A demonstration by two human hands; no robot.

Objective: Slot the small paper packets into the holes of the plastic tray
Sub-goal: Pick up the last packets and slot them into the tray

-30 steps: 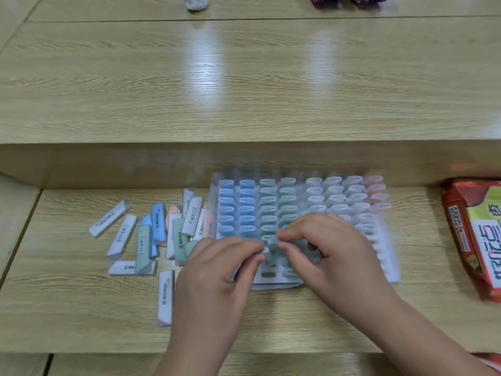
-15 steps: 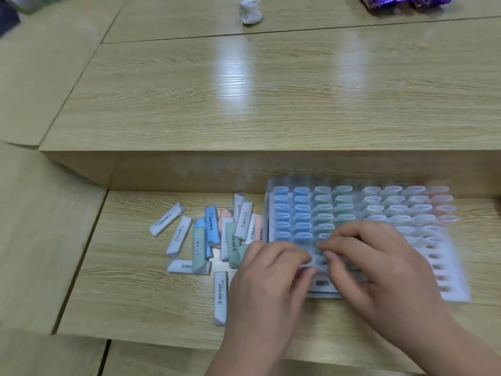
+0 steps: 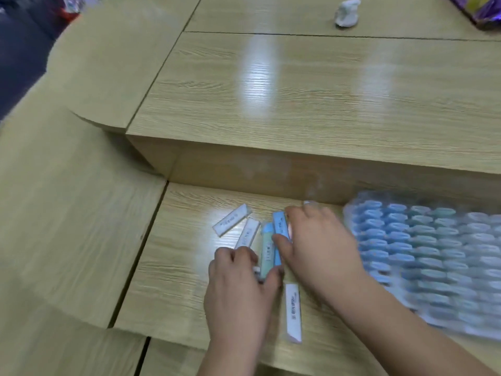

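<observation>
The clear plastic tray [image 3: 352, 221] lies at the right, blurred, with rows of blue, green and white packets standing in its holes. Loose packets lie left of it on the low wooden shelf. My left hand [image 3: 238, 283] pinches the near end of a green packet [image 3: 267, 251]. My right hand [image 3: 320, 248] covers the right part of the pile, thumb and fingers curled on either side of a blue packet [image 3: 279, 226]. Two white packets [image 3: 231, 219] [image 3: 248, 233] lie further left, and another white packet [image 3: 293, 312] lies between my wrists.
A raised wooden step [image 3: 271, 164] rises right behind the packets. On the upper table lie a crumpled white lump [image 3: 347, 13] and a purple wrapper [image 3: 482, 9]. A curved table section [image 3: 67, 213] borders the shelf on the left.
Both hands left the tray and moved left onto the loose pile. The view swung left, so the tray now sits at the right edge.
</observation>
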